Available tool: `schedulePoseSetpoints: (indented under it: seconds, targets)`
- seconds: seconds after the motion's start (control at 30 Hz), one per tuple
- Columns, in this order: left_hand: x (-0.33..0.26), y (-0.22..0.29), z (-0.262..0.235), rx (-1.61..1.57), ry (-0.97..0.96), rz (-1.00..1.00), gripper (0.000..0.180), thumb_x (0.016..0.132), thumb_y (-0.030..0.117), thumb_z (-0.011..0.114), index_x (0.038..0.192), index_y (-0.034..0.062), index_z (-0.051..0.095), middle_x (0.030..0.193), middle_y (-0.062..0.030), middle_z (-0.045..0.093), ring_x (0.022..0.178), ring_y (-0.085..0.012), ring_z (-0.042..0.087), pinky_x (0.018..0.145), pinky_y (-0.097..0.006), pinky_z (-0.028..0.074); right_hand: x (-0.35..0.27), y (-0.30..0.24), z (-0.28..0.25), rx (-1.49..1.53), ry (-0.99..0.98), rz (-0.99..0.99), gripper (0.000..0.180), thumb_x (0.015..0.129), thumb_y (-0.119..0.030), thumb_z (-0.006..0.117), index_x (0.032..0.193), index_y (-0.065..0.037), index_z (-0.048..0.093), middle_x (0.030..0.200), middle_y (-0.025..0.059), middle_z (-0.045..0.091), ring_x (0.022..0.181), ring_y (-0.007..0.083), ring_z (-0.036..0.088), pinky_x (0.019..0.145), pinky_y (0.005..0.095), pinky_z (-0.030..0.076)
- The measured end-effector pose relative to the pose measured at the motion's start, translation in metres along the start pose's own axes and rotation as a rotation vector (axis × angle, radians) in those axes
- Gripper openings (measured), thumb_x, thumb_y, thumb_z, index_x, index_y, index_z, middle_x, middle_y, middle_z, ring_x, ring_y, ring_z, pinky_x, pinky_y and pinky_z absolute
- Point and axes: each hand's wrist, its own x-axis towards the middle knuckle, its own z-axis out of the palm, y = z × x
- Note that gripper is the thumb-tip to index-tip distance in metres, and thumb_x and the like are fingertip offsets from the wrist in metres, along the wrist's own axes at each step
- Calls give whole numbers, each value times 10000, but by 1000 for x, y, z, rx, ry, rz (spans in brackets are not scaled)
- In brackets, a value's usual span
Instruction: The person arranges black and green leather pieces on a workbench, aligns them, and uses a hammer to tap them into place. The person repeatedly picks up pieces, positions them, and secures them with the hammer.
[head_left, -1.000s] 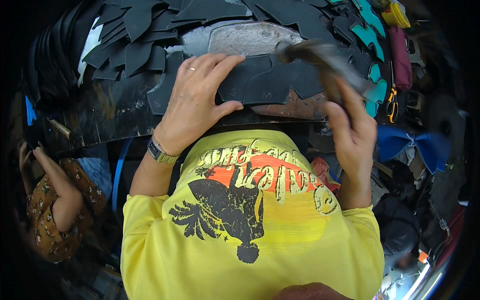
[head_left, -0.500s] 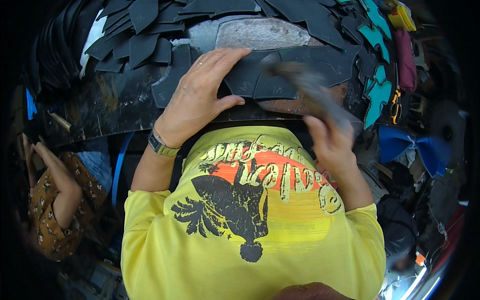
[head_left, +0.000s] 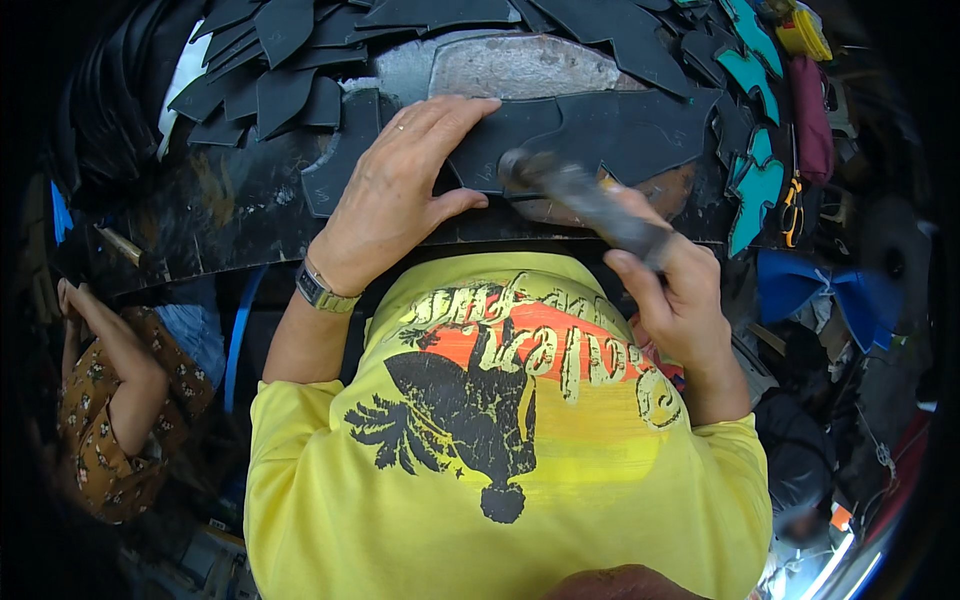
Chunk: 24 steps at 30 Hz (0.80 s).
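Note:
My left hand lies on the black leather-like pieces at the near edge of the workbench, fingers stretched out and thumb spread apart; it holds nothing. In my closed right hand is a hammer, blurred by motion. Its head is over the black pieces, just right of my left thumb; whether it touches them I cannot tell. Beneath it lies a wide flat black piece with faint markings, and another black piece is left of my left hand. A worn grey slab shows behind them.
Black cut pieces are heaped across the back of the bench, with teal pieces at its right edge. Orange-handled pliers or scissors and a maroon bundle are farther right. Another person sits at the left.
The hammer and my right hand have shifted, its head now lower and farther left, closer to my left thumb. My left hand stays in place. The other person's hands have moved slightly.

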Motion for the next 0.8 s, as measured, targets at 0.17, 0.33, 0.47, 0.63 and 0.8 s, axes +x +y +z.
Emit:
schedulePoseSetpoints:
  seconds: [0.17,0.33,0.47,0.63,0.8]
  targets:
    - [0,1,1,-39,11,-11,859,676,49,890,1456,76,529,1397,-154,606,1343,-357,543,1144,-447,439,8,10,4,-118,-133,270,475,939,-122,726,1403,-157,629,1228,183,717,1009,360,735,837,380,586]
    - [-5,10,-4,101,11,12,792,702,107,898,1427,79,577,1417,-152,607,1352,-355,547,1132,-438,451,0,21,-1,-13,136,184,478,962,-160,718,1428,-167,614,1107,202,736,942,381,737,795,400,588]
    - [-4,20,5,59,-59,133,721,759,158,865,1413,52,580,1440,-150,584,1372,-371,517,1154,-470,422,7,27,-3,-247,-8,381,456,986,-219,703,1429,-156,613,1010,200,743,905,374,745,776,396,575]
    - [3,26,25,154,-150,130,731,771,181,843,1428,37,556,1488,-137,530,1386,-346,480,1171,-469,379,11,13,-24,-39,137,284,437,994,-128,672,1423,-74,609,1188,226,727,1027,304,745,855,356,561]
    - [2,28,26,154,-150,120,744,765,169,844,1437,46,550,1465,-131,539,1370,-342,492,1161,-465,390,13,10,-9,27,160,342,424,996,-104,671,1408,-27,609,1187,208,731,953,255,739,839,336,556]
